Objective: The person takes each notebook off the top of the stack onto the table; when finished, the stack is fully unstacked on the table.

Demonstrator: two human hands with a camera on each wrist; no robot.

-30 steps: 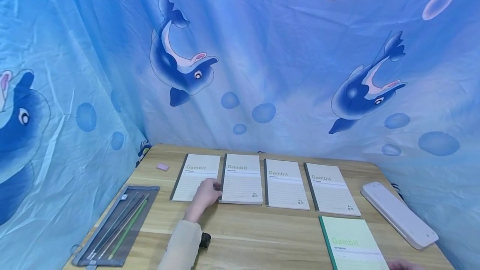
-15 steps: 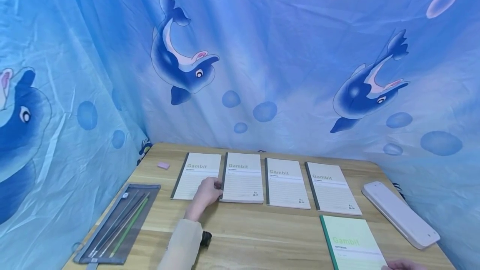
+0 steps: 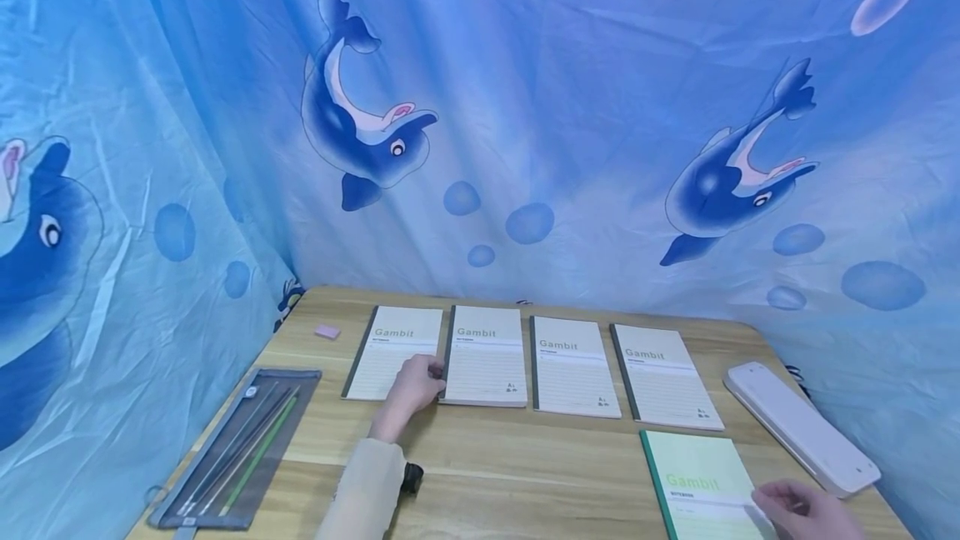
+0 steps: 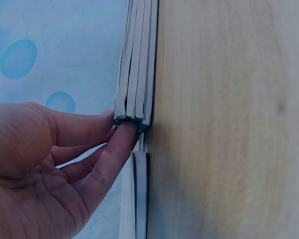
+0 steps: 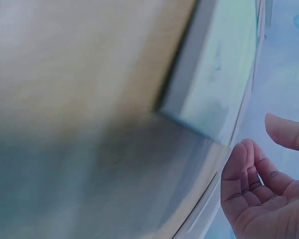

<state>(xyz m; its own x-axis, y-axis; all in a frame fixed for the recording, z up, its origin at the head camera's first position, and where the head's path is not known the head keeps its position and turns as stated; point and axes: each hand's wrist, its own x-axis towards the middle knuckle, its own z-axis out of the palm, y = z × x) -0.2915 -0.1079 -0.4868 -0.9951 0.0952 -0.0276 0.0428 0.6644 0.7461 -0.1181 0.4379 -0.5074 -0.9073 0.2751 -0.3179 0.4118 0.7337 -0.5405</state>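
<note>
Left hand (image 3: 411, 390) reaches forward, fingertips (image 4: 123, 130) pressing the second cream notebook (image 3: 483, 355)'s near left corner; right hand (image 3: 806, 511), loosely open, hovers over the green notebook (image 3: 701, 482), both cut off at the desk (image 3: 525, 457)'s near edge.

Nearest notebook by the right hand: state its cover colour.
Light green notebook with a darker green spine; clearest in the head view.

Bare table (image 3: 525, 465) mid-front passable (notebook row (image 3: 570, 365) blocks behind).
</note>
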